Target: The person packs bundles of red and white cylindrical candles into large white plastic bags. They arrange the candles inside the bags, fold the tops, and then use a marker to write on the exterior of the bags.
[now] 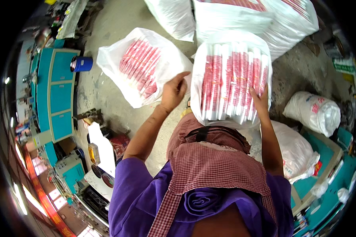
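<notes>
In front of me stands an opened white plastic bag [199, 106] filled with long red-and-white tube-shaped packs [234, 85], lying side by side. My right hand [260, 102] rests at the right side of these packs, fingers apart and touching them. To the left, a second opened white bag [106, 59] holds similar but shorter-looking packs [140, 65]. My left hand [173, 93] is at this bag's right edge, its fingers curled and pinched on the plastic. What the packs contain cannot be made out.
More full white bags [233, 21] stand beyond. A tied white sack [312, 112] and another white bag [288, 150] lie at the right, by green machinery [324, 170]. Teal cabinets [61, 96] with a blue cylinder [82, 64] beside them line the left.
</notes>
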The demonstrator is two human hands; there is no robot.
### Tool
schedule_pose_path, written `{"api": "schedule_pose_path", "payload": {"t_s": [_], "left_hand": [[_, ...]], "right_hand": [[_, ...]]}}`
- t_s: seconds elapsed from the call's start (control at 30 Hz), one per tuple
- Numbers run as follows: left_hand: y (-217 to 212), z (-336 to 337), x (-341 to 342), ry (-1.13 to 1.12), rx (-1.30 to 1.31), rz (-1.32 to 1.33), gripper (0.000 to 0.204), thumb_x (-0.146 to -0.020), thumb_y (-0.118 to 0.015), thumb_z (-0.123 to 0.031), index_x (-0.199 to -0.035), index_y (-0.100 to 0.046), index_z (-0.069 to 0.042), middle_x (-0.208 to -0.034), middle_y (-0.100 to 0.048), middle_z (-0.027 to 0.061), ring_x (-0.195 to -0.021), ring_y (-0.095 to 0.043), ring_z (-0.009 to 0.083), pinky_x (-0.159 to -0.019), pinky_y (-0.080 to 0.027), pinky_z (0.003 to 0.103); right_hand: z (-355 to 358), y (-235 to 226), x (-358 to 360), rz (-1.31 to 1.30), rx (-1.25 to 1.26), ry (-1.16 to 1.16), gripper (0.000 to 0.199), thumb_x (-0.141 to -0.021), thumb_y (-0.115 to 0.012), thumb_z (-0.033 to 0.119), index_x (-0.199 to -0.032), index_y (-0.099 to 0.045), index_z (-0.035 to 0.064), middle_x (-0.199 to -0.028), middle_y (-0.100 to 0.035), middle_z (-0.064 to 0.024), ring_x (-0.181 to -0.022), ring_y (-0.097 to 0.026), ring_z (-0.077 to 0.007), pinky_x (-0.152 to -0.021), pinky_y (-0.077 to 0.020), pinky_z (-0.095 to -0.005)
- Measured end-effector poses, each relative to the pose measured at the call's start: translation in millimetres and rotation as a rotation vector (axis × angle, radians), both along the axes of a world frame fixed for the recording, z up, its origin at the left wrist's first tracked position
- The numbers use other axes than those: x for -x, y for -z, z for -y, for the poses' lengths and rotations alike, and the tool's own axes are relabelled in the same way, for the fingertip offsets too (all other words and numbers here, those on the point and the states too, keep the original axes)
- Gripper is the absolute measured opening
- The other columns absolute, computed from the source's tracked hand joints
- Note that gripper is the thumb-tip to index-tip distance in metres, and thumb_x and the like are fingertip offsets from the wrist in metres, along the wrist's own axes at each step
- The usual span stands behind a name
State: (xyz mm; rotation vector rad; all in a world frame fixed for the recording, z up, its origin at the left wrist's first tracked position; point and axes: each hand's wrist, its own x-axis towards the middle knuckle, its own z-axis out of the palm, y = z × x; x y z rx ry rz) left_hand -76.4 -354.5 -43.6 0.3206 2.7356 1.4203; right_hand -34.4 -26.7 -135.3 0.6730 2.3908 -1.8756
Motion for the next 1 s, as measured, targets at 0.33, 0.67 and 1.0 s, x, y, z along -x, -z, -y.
{"api": "schedule_pose_path", "payload": {"t_s": [0.33, 0.67, 1.0], "left_hand": [[98, 200, 68, 0.384, 0.725, 0.327, 0.045, -0.077, -0.062, -0.027, -0.112, -0.055, 0.000, -0.109, -0.057, 0.0212, -0.103, -0.055, 0.0330, -0.085, -0.045, 0.038], [94, 138, 17, 0.294, 0.687, 0.083, 0.087, -0.065, -0.072, -0.027, -0.134, -0.026, -0.001, -0.126, -0.034, 0.0240, -0.118, -0.035, 0.0372, -0.099, -0.032, 0.045], [123, 135, 46, 0.177, 0.698, -0.047, 0.100, -0.060, -0.074, -0.032, -0.139, -0.020, -0.008, -0.120, -0.037, 0.0221, -0.105, -0.040, 0.0367, -0.096, -0.030, 0.052]], "right_hand": [[16, 19, 2, -0.072, -0.349, 0.044, 0.074, -0.087, -0.056, 0.036, -0.137, -0.021, -0.0068, -0.137, -0.032, -0.0229, -0.125, -0.035, -0.0279, -0.104, -0.0253, -0.0327], [44, 13, -22, 0.055, -0.680, 0.165, 0.067, -0.090, -0.050, 0.038, -0.133, -0.028, -0.0080, -0.133, -0.035, -0.0283, -0.119, -0.041, -0.0367, -0.100, -0.0322, -0.0378], [73, 10, -29, 0.111, -0.918, 0.237, 0.058, -0.089, -0.048, 0.037, -0.129, -0.038, -0.0036, -0.125, -0.043, -0.0266, -0.103, -0.051, -0.0363, -0.086, -0.0425, -0.0386]]}}
